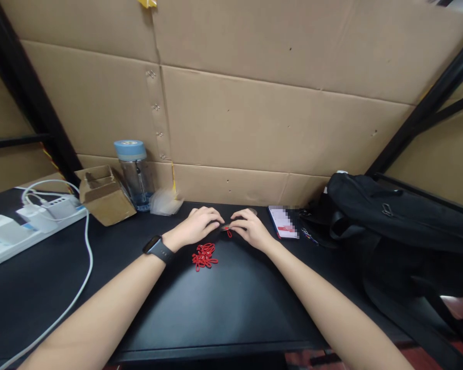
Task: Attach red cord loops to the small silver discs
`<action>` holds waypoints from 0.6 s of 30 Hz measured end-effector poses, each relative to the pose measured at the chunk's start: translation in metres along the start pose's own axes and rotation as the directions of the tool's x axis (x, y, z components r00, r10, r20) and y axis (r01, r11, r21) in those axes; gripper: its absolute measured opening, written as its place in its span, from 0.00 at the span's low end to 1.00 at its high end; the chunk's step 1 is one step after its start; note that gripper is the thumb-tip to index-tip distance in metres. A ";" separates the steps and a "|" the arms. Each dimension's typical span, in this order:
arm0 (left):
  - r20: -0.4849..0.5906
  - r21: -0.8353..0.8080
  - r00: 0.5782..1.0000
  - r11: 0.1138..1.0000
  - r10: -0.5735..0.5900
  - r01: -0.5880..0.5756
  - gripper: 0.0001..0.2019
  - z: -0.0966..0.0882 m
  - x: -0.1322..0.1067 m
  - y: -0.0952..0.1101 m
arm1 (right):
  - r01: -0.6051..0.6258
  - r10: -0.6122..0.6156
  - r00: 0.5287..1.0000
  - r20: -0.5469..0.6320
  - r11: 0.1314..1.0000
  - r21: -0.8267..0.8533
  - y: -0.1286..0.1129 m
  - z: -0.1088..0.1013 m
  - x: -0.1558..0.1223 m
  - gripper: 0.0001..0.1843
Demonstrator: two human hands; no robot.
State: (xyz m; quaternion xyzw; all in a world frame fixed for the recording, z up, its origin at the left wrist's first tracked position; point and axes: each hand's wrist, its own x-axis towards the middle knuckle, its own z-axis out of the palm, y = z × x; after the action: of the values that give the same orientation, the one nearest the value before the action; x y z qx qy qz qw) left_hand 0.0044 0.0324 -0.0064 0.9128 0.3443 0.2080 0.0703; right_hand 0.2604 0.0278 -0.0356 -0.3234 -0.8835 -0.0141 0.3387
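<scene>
Over the black table, my left hand (202,224) and my right hand (250,229) are held close together with curled fingers. A small red cord loop (229,233) hangs at the fingertips of my right hand, which pinches it. Beside the loop, between the two hands, is a tiny shiny piece too small to name. My left fingers are drawn together next to it; what they grip is hidden. Nearer to me lies a small pile of red cord loops (204,257) with little light-coloured bits on them. A dark watch is strapped round my left wrist.
Left stand a white power strip (67,220) with chargers and cable, an opened cardboard box (110,203) and a blue-lidded bottle (133,177). Clear plastic bags (165,202) lie beside it. Right are a phone (281,222) and a black backpack (401,236). A cardboard wall (254,118) rises behind.
</scene>
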 end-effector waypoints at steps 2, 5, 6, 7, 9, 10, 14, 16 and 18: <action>0.043 -0.069 0.998 0.997 0.039 -0.036 0.13 0.000 0.001 0.003 | 0.018 -0.016 0.999 -0.038 0.998 0.055 -0.003 -0.004 0.000 0.08; 0.061 -0.168 0.994 0.983 0.088 -0.077 0.11 0.000 0.002 0.005 | 0.054 -0.049 0.997 -0.053 0.994 0.099 -0.011 -0.007 0.000 0.07; 0.062 -0.191 0.994 0.978 0.093 -0.080 0.11 0.000 0.002 0.006 | 0.066 -0.061 0.997 -0.048 0.992 0.110 -0.014 -0.007 0.001 0.07; 0.067 -0.205 0.993 0.976 0.095 -0.079 0.11 0.000 0.002 0.006 | 0.074 -0.070 0.997 -0.041 0.990 0.118 -0.016 -0.006 0.001 0.07; 0.082 -0.194 0.993 0.979 0.085 -0.068 0.10 0.002 0.002 0.006 | 0.073 -0.070 0.997 -0.025 0.989 0.128 -0.021 -0.007 0.002 0.07; 0.088 -0.171 0.993 0.983 0.075 -0.059 0.09 0.002 0.001 0.006 | 0.067 -0.066 0.998 -0.010 0.989 0.135 -0.023 -0.008 0.003 0.08; 0.046 -0.043 0.999 0.999 0.018 -0.016 0.08 -0.001 0.000 0.002 | 0.032 -0.071 0.985 0.157 0.971 0.237 -0.029 -0.020 0.007 0.08; 0.001 0.007 1.000 1.000 -0.014 0.014 0.09 -0.005 0.000 -0.004 | -0.034 -0.057 0.962 0.266 0.945 0.324 -0.028 -0.026 0.006 0.08; -0.023 0.021 0.999 0.999 -0.039 0.039 0.09 -0.011 -0.001 -0.011 | -0.175 0.071 0.958 0.279 0.913 0.368 -0.021 -0.029 0.004 0.10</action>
State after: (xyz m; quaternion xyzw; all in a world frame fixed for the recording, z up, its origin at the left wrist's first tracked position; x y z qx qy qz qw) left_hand -0.0082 0.0401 0.0004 0.9042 0.3650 0.2131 0.0608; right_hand 0.2629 0.0064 -0.0067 -0.3044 -0.8829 0.2255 0.2775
